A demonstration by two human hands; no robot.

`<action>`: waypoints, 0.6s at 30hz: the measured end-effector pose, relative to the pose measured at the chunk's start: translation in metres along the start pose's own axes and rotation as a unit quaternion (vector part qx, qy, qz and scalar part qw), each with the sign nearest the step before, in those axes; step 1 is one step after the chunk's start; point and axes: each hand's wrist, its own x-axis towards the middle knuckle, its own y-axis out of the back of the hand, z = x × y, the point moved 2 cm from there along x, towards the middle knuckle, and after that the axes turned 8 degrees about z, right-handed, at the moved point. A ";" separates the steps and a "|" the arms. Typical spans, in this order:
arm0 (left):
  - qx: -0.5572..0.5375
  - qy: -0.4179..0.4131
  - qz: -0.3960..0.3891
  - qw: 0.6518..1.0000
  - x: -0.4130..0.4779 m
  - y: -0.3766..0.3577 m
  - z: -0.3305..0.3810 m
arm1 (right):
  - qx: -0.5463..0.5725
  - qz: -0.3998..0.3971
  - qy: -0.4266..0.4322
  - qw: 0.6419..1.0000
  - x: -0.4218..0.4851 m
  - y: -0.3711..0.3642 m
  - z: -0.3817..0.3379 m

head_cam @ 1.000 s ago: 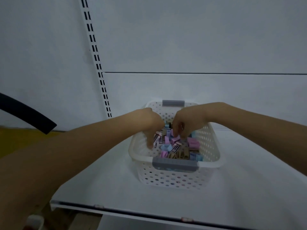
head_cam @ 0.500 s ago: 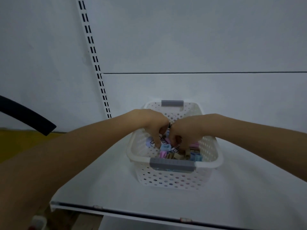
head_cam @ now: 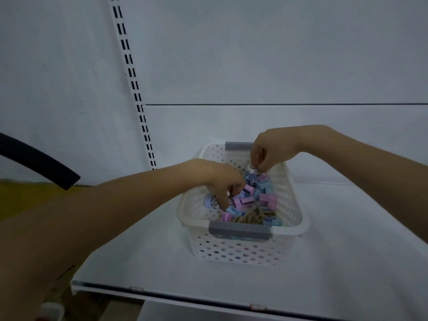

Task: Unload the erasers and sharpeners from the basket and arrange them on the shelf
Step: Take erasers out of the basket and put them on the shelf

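A: White shelf (head_cam: 139, 262) is carrying the perforated basket (head_cam: 185, 214); pastel erasers and sharpeners (head_cam: 250, 200) are lying inside.
B: Hands: right hand (head_cam: 271, 151) is pinching a small white piece (head_cam: 251, 168) above them; left hand (head_cam: 228, 186) is digging in, grip unclear.

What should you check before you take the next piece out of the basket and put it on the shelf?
1. Right hand pinches a white piece: ok.
2. Left hand has hold of something in the pile: cannot tell.
3. Basket sits flat on the shelf: ok.
4. Room on the shelf in front of the basket: ok.
5. Basket unloaded: not ok, many coloured pieces lie inside.
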 end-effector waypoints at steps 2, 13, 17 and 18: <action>-0.001 -0.003 0.018 1.000 0.001 -0.001 0.001 | 0.018 0.012 -0.004 1.000 0.002 0.000 0.003; -0.036 0.049 0.085 0.995 -0.027 0.047 -0.010 | 0.060 0.082 -0.042 0.994 0.024 0.005 0.019; -0.061 0.069 0.110 0.990 -0.040 0.072 -0.021 | 0.070 0.049 -0.021 0.996 0.031 -0.005 0.012; -0.064 0.075 0.119 0.988 -0.041 0.076 -0.024 | 0.071 0.037 -0.008 0.997 0.033 -0.009 0.007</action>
